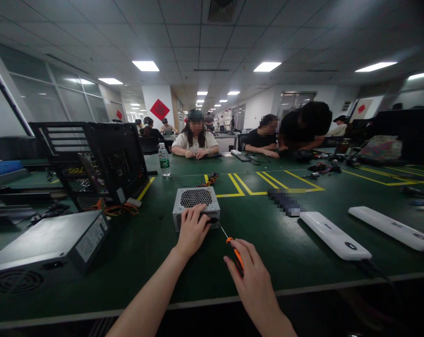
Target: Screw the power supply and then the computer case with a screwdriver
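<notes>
A grey computer power supply [196, 198] with a honeycomb vent on top sits on the green table in front of me. My left hand [193, 230] grips its near side, fingers bent over the top edge. By the left fingertips is a small dark part [213, 220] that I cannot make out clearly. An orange-handled screwdriver [238, 259] is in my right hand [254, 276], its handle partly hidden by the fingers. The thin shaft slants up and left, with the tip at the power supply's near right corner; whether it touches is unclear.
At left stand a larger power supply [40, 238] and an open black computer case [92, 164] with loose cables [119, 207]. A water bottle [164, 161] stands farther back. Two white devices [334, 234] lie at right near a blurred dark object [285, 202]. Several people sit or lean across the table.
</notes>
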Demonstrator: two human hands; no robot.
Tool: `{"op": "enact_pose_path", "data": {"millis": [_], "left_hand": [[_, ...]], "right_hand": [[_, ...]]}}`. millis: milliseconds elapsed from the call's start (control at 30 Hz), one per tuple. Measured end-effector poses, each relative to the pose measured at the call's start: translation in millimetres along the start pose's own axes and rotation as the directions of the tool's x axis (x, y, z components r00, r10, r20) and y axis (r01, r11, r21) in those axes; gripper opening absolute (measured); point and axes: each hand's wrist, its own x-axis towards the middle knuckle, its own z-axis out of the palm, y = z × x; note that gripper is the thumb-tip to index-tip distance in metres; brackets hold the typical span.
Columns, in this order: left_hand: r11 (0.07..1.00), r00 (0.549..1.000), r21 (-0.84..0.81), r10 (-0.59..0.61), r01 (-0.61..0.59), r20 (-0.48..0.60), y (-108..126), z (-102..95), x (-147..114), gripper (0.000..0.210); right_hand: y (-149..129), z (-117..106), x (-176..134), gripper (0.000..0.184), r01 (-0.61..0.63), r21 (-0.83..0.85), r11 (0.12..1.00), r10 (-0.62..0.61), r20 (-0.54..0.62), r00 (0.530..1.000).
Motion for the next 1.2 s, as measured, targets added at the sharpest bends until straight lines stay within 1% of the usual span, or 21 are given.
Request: {"op": "enact_pose_path", "data": {"millis": [67,133,233,300,367,433,500,567,633,700,733,800,867,933,1000,1133,1200], "left_hand": [[1.0,1.0,-0.002,-0.001,0.001,-0.002,-0.4,0.5,-0.1,0.007],[1.0,1.0,-0.004,0.001,-0.001,-0.008,-0.8,0.9,-0.1,0.007],[1.0,1.0,-0.009,0.004,-0.004,-0.011,-1.3,1.0,0.1,0.008],[1.0,1.0,-0.012,0.009,-0.009,-0.011,-1.2,0.7,0.2,0.008],[1.0,1.0,-0.012,0.011,-0.011,-0.014,-1.1,0.4,0.2,0.008],[1.0,1.0,-0.009,0.006,-0.006,-0.021,-1.0,0.2,0.1,0.008],[1.0,1.0,-0.008,-0.001,0.001,-0.019,-0.9,0.0,0.0,0.008],[1.0,1.0,-0.011,-0.006,0.006,-0.004,-1.0,-0.3,-0.1,0.008],[1.0,1.0,-0.013,-0.011,0.011,0.01,-1.2,-0.6,0.0,0.009],[1.0,1.0,-0.011,-0.018,0.018,0.011,-1.4,-0.5,0.0,0.01],[1.0,1.0,-0.009,-0.02,0.02,0.009,-1.5,-0.3,0.0,0.01],[1.0,1.0,-0.01,-0.02,0.02,0.005,-1.7,0.1,0.1,0.01],[1.0,1.0,-0.016,-0.02,0.02,0.007,-2.0,0.6,0.3,0.01],[0.999,1.0,-0.022,-0.025,0.025,0.009,-2.2,0.9,0.5,0.01],[0.999,1.0,-0.026,-0.028,0.029,0.011,-2.4,0.9,0.8,0.009],[0.999,1.0,-0.036,-0.024,0.025,0.015,-3.0,0.5,0.8,0.009],[0.999,1.0,-0.044,-0.024,0.025,0.019,-3.3,0.5,0.7,0.008]], "right_hand": [[-3.3,0.1,1.2,0.027,-0.082,0.035,0.996,0.082,0.008,0.997],[-5.8,1.5,1.1,0.026,-0.092,0.042,0.995,0.092,0.005,0.996],[-7.0,5.2,-0.3,0.025,0.003,-0.04,0.999,-0.005,-0.037,0.999],[-6.8,7.4,-1.2,0.025,0.076,-0.093,0.993,-0.079,-0.027,0.996],[-6.8,8.5,-1.7,0.027,0.135,-0.088,0.987,-0.135,0.013,0.991],[-7.0,8.6,-1.6,0.026,0.157,-0.057,0.986,-0.156,0.03,0.987],[-7.7,7.6,-1.5,0.024,0.103,-0.037,0.994,-0.103,0.015,0.995],[-8.7,5.7,-1.7,0.028,-0.004,-0.01,1.0,0.004,0.011,1.0],[-9.6,3.8,-2.3,0.03,-0.099,0.021,0.995,0.099,0.01,0.995],[-10.2,3.0,-3.0,0.028,-0.117,0.032,0.993,0.117,-0.019,0.993],[-10.3,3.2,-3.3,0.027,-0.094,0.023,0.995,0.095,-0.044,0.994],[-10.0,4.8,-3.9,0.025,-0.008,-0.013,1.0,0.007,-0.086,0.996],[-9.7,6.9,-4.1,0.022,0.087,-0.037,0.995,-0.09,-0.091,0.992],[-9.7,8.5,-4.0,0.02,0.138,-0.027,0.99,-0.14,-0.088,0.986],[-10.4,8.7,-3.4,0.02,0.108,0.004,0.994,-0.107,-0.095,0.99],[-11.2,5.6,-2.4,0.03,-0.077,0.101,0.992,0.085,-0.086,0.993],[-9.5,4.8,-2.5,0.028,-0.109,0.126,0.986,0.119,-0.075,0.99]]}}
